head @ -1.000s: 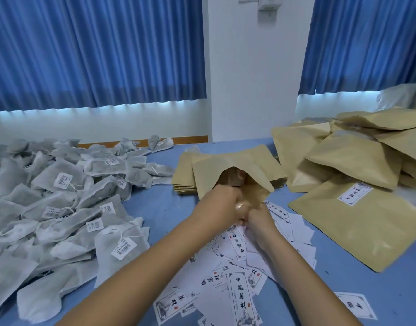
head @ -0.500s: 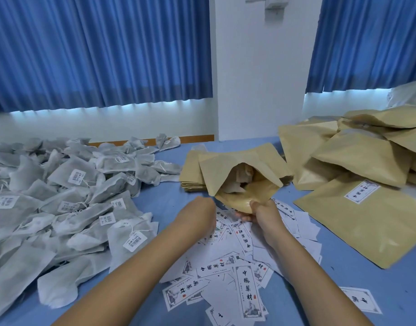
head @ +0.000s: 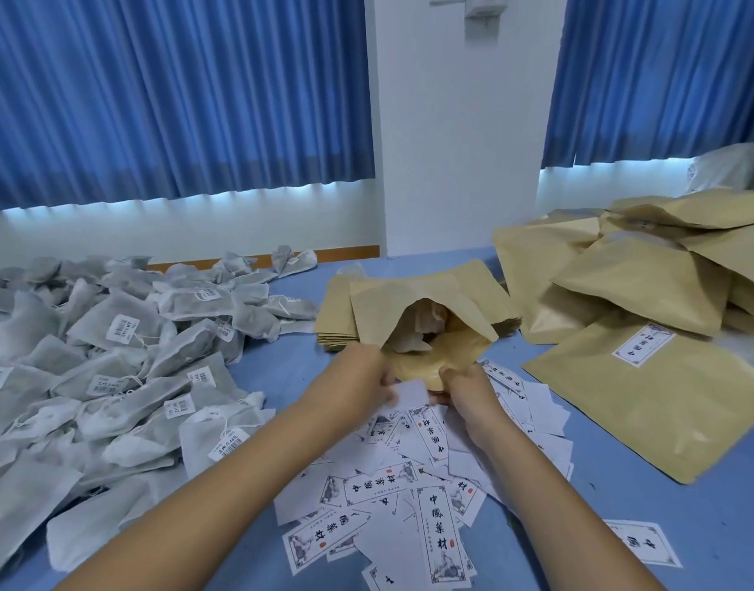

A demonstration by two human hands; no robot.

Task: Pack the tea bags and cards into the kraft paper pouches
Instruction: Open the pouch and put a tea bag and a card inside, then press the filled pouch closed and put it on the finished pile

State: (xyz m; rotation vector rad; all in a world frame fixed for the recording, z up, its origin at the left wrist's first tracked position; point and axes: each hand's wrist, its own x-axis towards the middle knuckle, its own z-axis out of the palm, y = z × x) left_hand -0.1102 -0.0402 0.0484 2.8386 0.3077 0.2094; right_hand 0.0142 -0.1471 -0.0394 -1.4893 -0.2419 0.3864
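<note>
Right hand (head: 462, 383) grips the near lip of the open kraft pouch (head: 426, 296) — mouth facing the person, tea bags (head: 411, 337) inside. Left hand (head: 360, 377) pinches a white card (head: 411, 392) just short of that mouth; insertion should run straight toward the far side.

a blue table (head: 622, 509) bears a heap of grey tea bags (head: 110, 377) at left and scattered printed cards (head: 435, 505) in the near middle. a stack of flat kraft pouches (head: 333, 322) lies farther back, filled pouches (head: 648, 403) piled at right.
</note>
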